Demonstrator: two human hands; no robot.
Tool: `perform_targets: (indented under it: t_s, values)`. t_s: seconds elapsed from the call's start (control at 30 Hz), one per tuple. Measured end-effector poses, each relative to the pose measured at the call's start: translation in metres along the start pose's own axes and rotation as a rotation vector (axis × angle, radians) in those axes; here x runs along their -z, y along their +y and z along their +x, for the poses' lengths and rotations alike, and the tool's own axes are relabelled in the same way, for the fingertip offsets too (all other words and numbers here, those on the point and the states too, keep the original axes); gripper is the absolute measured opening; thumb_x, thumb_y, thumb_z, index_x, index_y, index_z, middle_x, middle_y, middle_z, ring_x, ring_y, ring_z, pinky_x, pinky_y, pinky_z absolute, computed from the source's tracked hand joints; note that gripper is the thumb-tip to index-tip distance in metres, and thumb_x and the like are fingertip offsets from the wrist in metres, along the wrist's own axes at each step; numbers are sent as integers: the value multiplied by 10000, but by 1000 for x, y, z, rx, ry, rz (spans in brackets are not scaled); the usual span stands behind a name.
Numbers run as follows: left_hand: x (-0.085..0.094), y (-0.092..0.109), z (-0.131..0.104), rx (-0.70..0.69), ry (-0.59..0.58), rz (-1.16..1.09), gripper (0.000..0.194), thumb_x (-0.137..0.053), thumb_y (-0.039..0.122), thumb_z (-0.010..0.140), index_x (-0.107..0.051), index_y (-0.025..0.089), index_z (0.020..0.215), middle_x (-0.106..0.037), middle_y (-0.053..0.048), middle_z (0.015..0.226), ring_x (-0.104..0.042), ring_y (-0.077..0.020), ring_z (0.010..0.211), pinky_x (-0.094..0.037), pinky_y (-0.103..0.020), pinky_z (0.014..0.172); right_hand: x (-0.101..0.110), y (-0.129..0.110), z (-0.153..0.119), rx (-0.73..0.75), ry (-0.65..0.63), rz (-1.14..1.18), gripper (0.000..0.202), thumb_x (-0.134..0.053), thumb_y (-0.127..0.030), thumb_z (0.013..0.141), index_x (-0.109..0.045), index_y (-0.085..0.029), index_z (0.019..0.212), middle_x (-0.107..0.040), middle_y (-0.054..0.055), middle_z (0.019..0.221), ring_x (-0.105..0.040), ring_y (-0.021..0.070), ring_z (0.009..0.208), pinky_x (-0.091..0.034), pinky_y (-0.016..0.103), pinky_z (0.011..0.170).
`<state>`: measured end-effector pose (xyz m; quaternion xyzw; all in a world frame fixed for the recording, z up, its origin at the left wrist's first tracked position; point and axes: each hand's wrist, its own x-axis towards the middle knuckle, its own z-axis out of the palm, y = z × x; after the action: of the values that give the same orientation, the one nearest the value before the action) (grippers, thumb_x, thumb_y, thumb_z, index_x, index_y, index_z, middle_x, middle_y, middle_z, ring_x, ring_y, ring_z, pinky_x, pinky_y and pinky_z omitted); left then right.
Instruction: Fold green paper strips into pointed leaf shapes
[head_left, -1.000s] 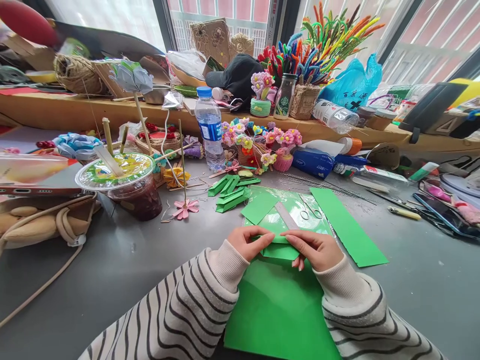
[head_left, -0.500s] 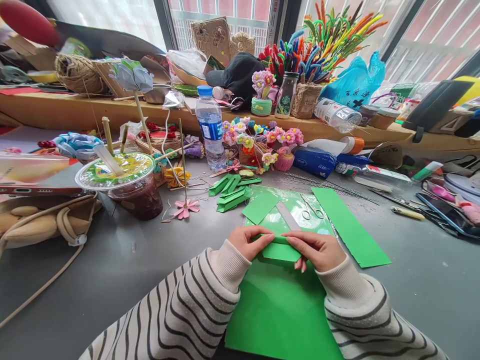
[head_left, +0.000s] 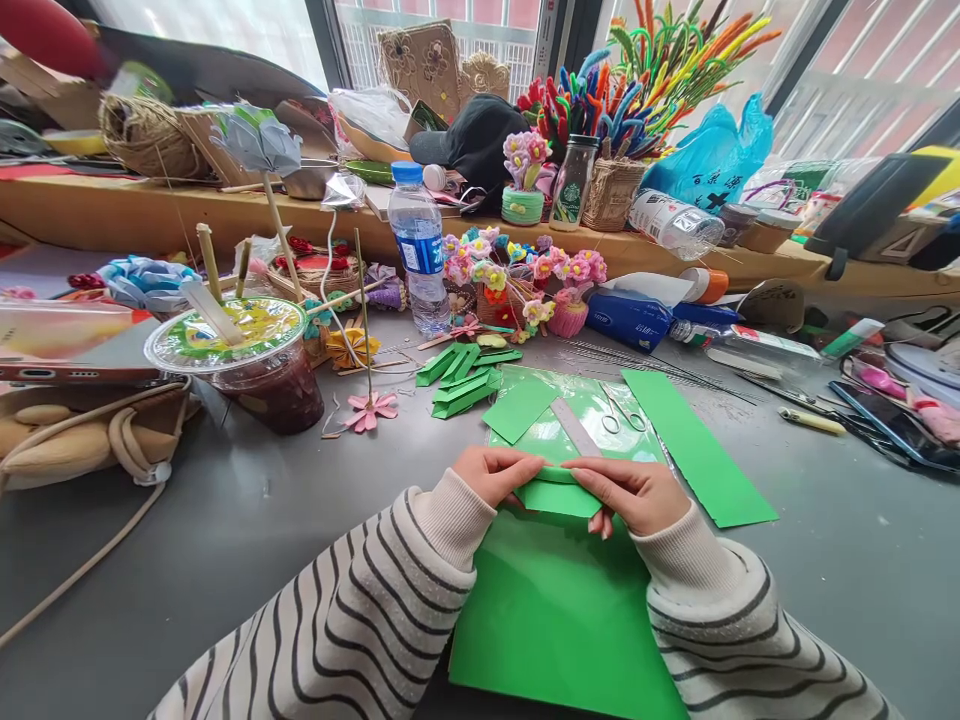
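Sheet (head_left: 562, 620): green, flat, nearest.
Green piece (head_left: 561, 497): over the sheet's far end; left hand (head_left: 495, 475) pinching one end, right hand (head_left: 637, 492) the other, probably to keep the fold even.
Ruler (head_left: 574, 428), scissors (head_left: 611, 424): beyond, on a glossy pack (head_left: 589, 390), seemingly within easy reach.
Strip (head_left: 697, 450): green, flat, right of the pack.
Folded pieces (head_left: 465, 390): heaped left, apparently set aside.
Table (head_left: 247, 490): grey; cup (head_left: 281, 390), bottle (head_left: 416, 240) standing.
Ledge (head_left: 90, 205): brown, crowded; cap (head_left: 480, 140), twine (head_left: 139, 135).
Windows (head_left: 442, 25): behind, barred.
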<state>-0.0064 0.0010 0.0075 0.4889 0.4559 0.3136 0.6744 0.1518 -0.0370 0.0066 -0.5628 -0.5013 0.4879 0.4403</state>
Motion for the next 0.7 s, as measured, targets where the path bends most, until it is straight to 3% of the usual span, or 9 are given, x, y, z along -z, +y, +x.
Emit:
perform_targets:
  t_s: [0.7]
  values:
    - [-1,-6,2,-105,24,110,237,-612,310,538,-654,116,669,-585,-24,542,-472,-88,470,-376,-171,393,2,-1,0,-26,-27,-3,240,-584,-329,606,-645,-125,716,-604,22,456,-512,94,279,-410,161,264]
